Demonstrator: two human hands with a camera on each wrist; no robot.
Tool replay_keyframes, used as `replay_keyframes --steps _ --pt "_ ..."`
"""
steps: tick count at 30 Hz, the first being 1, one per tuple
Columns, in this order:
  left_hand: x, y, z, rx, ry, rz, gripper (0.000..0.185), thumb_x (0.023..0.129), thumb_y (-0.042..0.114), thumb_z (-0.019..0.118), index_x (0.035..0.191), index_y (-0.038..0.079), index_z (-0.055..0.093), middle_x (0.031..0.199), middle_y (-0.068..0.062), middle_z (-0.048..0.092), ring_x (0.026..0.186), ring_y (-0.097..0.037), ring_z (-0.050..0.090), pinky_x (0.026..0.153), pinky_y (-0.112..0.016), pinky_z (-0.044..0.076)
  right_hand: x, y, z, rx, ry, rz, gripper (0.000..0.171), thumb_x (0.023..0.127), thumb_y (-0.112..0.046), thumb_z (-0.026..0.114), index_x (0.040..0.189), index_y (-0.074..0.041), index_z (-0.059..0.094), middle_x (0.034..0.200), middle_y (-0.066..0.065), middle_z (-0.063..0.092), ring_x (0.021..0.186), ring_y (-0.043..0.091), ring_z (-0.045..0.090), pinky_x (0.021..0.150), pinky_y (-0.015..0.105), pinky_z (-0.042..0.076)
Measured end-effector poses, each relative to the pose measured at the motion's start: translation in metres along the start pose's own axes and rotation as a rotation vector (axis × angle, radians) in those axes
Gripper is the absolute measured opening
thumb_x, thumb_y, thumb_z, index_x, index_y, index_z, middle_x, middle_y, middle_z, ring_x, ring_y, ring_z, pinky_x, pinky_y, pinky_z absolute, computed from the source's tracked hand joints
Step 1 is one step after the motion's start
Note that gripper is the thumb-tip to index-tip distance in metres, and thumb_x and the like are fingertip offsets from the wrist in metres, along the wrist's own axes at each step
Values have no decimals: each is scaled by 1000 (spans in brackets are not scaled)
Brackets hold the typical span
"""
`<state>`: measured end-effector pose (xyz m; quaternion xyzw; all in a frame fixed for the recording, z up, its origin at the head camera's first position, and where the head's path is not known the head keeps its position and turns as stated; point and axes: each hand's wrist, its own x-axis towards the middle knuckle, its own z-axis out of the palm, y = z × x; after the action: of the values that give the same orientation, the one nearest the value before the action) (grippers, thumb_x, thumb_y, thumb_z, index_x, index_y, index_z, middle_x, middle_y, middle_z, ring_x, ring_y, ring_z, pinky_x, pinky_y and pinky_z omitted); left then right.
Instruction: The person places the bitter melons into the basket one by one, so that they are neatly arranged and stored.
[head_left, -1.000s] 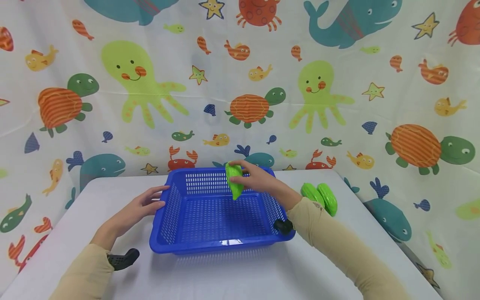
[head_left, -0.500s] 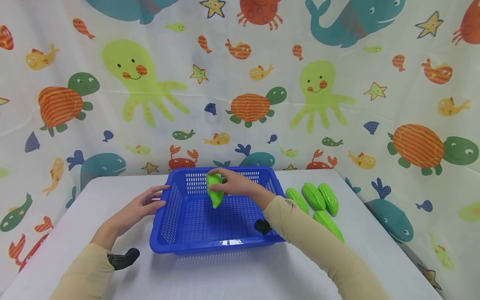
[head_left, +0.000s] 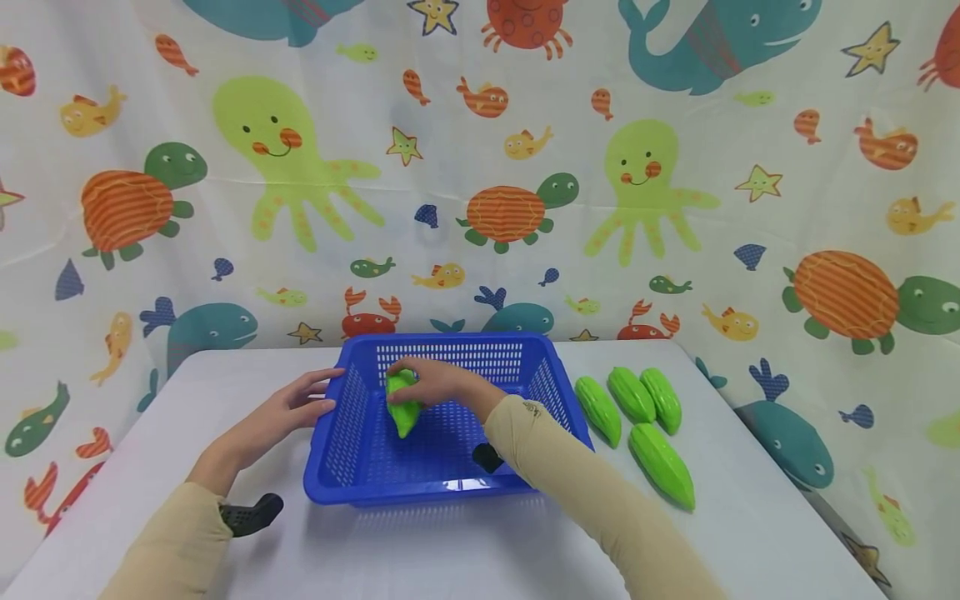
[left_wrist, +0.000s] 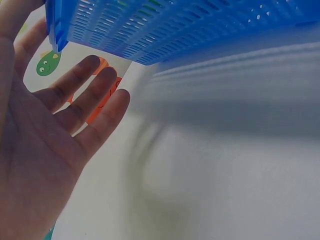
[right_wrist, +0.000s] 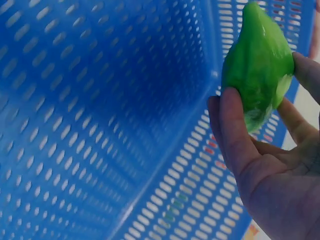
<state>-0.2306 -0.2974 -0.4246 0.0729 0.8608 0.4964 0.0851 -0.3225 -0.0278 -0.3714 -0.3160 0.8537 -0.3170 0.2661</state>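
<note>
A blue slotted basket [head_left: 352, 479] stands in the middle of the white table. My right hand [head_left: 427, 379] reaches into its far left part and grips a green ridged toy gourd [head_left: 402, 406], held low over the basket floor. The right wrist view shows that gourd [right_wrist: 257, 65] pinched between thumb and fingers [right_wrist: 235, 135], above the basket floor [right_wrist: 100, 125]. My left hand [head_left: 288, 408] rests open with straight fingers against the basket's left wall; the left wrist view shows its palm [left_wrist: 45, 150] beside the basket [left_wrist: 190, 25].
Several more green gourds lie on the table right of the basket: three side by side [head_left: 633, 396] and one nearer [head_left: 662, 465]. A sea-animal curtain [head_left: 480, 167] closes the back and sides. The table's bare front [head_left: 450, 550] lies near me.
My right hand has carried the gourd from the basket's far right rim leftward and down into the basket. The left hand has stayed at the left wall.
</note>
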Motion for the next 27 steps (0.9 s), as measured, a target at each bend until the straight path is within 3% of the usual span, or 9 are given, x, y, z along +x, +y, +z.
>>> replay_keyframes --steps 5,12,27 --pt "0 0 1 -7 -1 9 67 99 44 52 156 27 21 154 -26 25 130 -51 41 99 -68 38 5 -4 9 -10 -34 17 54 94 -30 66 143 -15 48 128 7 53 99 18 57 82 33 57" --pt "1 -2 1 -15 -10 11 65 100 42 51 156 27 21 154 -27 26 130 -51 42 99 -67 39 9 -8 16 -24 -28 17 54 93 -29 68 142 -15 48 130 8 53 99 18 57 74 26 57" --pt "0 -2 0 -22 -11 3 64 100 43 52 155 29 23 153 -27 27 130 -50 42 99 -66 41 17 -12 28 -48 -26 34 57 92 -28 69 143 -18 47 135 8 53 106 19 59 77 26 57"
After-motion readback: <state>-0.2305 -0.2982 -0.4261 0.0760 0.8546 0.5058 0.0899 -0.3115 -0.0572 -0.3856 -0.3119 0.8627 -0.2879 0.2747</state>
